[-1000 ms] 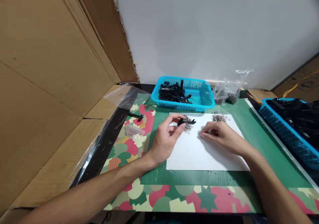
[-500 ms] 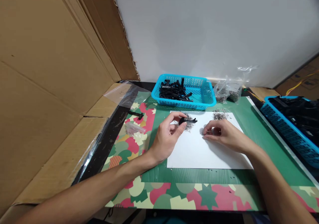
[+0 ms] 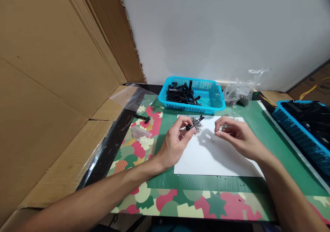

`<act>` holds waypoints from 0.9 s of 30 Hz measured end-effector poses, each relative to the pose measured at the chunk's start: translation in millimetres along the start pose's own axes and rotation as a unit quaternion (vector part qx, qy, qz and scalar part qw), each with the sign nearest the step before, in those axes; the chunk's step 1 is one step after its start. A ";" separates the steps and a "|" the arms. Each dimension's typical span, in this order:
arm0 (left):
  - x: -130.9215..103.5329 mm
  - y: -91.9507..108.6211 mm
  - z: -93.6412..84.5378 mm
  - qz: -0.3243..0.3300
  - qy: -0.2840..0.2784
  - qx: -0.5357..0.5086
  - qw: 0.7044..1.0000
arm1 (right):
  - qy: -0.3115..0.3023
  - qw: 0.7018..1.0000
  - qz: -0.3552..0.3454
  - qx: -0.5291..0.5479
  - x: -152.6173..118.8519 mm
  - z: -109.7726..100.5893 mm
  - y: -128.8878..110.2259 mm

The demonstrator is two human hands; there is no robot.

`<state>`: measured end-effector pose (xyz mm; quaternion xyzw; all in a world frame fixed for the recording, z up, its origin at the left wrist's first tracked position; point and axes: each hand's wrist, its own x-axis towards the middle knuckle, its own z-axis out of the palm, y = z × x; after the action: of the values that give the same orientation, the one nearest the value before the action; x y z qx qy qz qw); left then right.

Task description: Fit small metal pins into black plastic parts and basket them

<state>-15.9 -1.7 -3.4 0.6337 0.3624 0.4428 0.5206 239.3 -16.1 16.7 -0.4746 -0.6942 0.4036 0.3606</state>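
My left hand (image 3: 177, 137) pinches a slim black part (image 3: 198, 121), which points up and to the right above the white sheet (image 3: 216, 159). Partly behind that hand lies a pile of small metal pieces (image 3: 198, 127). My right hand (image 3: 235, 134) is raised over the sheet's right side with thumb and fingertips close together; what they hold, if anything, is too small to name. A second metal pile (image 3: 230, 115) shows just behind it. On the paper between the hands rests a tiny wire-like piece (image 3: 210, 139).
A blue basket (image 3: 190, 109) of black parts stands at the back, beside clear bags (image 3: 238, 96). Another full basket (image 3: 301, 130) is at the right. A black part (image 3: 142, 118) and small bag (image 3: 140, 133) lie left. Cardboard (image 3: 51, 87) walls the left.
The black part in my left hand has tilted upward. My right hand has lifted and moved slightly right, and the tiny piece on the paper now shows. The view has shifted slightly.
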 end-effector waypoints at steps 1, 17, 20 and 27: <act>-0.1 -0.2 0.3 -0.005 -0.007 -0.005 1.000 | 0.008 1.000 0.001 0.016 -0.4 0.2 -0.8; -2.7 12.0 -3.0 0.041 -0.076 0.128 0.988 | 0.079 0.987 -0.054 0.129 2.4 25.1 -4.9; -3.8 11.7 -1.9 0.060 -0.076 0.123 0.988 | 0.078 0.984 -0.077 0.143 4.1 29.4 -7.6; -6.9 5.4 -1.1 0.106 -0.080 0.136 0.982 | 0.056 0.984 -0.032 0.166 7.5 36.8 -3.3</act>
<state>-19.3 -8.7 0.7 0.7668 0.3076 0.3900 0.4065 203.4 -17.7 5.4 -0.4076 -0.6108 0.4741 0.4858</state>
